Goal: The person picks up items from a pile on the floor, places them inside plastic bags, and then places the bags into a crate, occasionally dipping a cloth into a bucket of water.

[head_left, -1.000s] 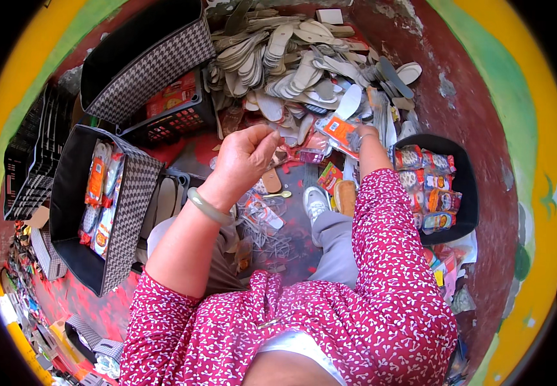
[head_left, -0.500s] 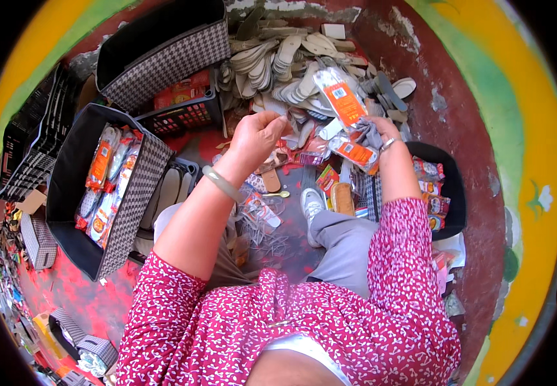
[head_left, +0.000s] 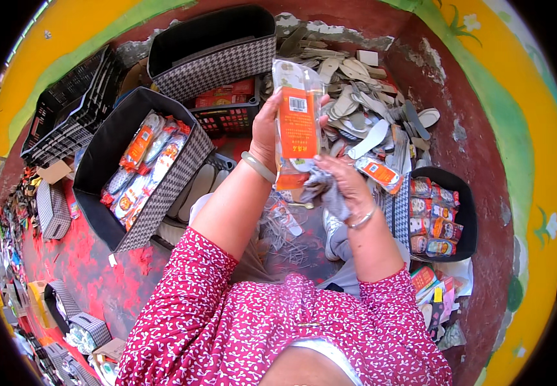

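The left hand (head_left: 265,132) curls around an orange-labelled clear packet (head_left: 299,125), gripping its side; the right hand (head_left: 348,183), partly closed on a grey cloth (head_left: 325,193), is at its lower end. Left of the left hand, a houndstooth bin (head_left: 174,188) holds long packets (head_left: 139,147) and a dark crate (head_left: 227,120) holds red packages (head_left: 223,98). Right of the right hand, a black bin (head_left: 469,215) holds rows of packs (head_left: 421,208).

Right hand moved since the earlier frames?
Yes, leftward: earlier it was right of the white block by the insole pile; now the right hand is left of it.
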A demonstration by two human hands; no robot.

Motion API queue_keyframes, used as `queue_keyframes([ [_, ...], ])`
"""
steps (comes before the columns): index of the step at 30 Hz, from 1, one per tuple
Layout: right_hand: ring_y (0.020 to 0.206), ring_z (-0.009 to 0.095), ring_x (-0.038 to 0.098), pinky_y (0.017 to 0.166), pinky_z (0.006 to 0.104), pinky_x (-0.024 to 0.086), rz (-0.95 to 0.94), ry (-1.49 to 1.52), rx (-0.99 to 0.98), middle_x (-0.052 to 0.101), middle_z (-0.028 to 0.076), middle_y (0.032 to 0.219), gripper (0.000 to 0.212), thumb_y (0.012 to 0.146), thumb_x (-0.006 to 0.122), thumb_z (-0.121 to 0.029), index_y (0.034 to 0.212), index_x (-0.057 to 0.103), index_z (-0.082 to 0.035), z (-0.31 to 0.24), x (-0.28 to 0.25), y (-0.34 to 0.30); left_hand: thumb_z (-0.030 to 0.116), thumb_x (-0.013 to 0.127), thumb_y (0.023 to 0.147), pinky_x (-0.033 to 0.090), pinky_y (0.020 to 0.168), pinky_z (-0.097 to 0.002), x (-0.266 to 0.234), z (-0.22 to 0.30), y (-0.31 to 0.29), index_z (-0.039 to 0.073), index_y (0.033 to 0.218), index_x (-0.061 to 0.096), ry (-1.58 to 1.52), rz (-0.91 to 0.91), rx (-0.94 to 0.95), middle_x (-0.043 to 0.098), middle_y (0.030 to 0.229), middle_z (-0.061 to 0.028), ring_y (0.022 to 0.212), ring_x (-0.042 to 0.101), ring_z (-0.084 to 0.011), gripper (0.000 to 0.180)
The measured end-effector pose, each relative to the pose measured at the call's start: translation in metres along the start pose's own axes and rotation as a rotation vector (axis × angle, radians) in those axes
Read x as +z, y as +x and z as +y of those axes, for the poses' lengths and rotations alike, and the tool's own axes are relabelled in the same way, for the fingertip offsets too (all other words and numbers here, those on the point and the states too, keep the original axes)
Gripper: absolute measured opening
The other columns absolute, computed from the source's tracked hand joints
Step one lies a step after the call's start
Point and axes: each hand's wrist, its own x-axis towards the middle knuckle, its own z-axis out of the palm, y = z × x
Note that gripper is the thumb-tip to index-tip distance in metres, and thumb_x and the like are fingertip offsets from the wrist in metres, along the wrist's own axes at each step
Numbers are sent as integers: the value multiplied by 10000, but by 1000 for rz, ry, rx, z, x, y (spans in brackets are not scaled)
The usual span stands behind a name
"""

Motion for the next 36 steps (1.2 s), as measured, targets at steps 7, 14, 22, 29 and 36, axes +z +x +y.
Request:
queue_keyframes([
  [7,1037,228,561,871,354,462,143,129,-792,558,108,1164,291,933,492,-218,1130,571,-19,-58,20,-23,484,349,923,472,877,-482,-14,7,-1,5,1272,381,-147,27,-93,508,1196,-228,1053,543,-370,594],
  [14,1278,327,384,1044,429,293,-18,-1417,-1265,480,139,1308,362,831,588,-129,1193,587,-113,4,29,3,512,373,921,447,905,-482,-18,-27,-8,-19,1281,375,-215,-135,-322,473,1256,-224,1054,547,-359,641],
  [22,1235,362,420,1006,430,349,341,-1424,-1286,477,150,1306,407,808,590,-75,1212,565,-123,-36,3,23,304,408,952,399,971,-357,-6,-58,-22,77,1306,411,-74,35,-256,512,1233,-99,1119,511,-216,421],
  [29,1217,329,452,1004,399,364,331,-1036,-1063,526,170,1244,351,882,546,-139,1230,532,-95,-32,15,20,300,423,938,399,970,-365,-22,-63,-20,69,1331,391,86,88,-213,508,1243,-119,1109,521,-239,458],
  [36,1208,328,461,1002,422,355,108,-1417,-1204,525,142,1255,414,842,555,-131,1251,524,-79,4,46,-2,496,333,939,379,1001,-432,-25,-14,-8,29,1322,403,-88,-128,-223,451,1318,-184,1155,495,-330,607],
])
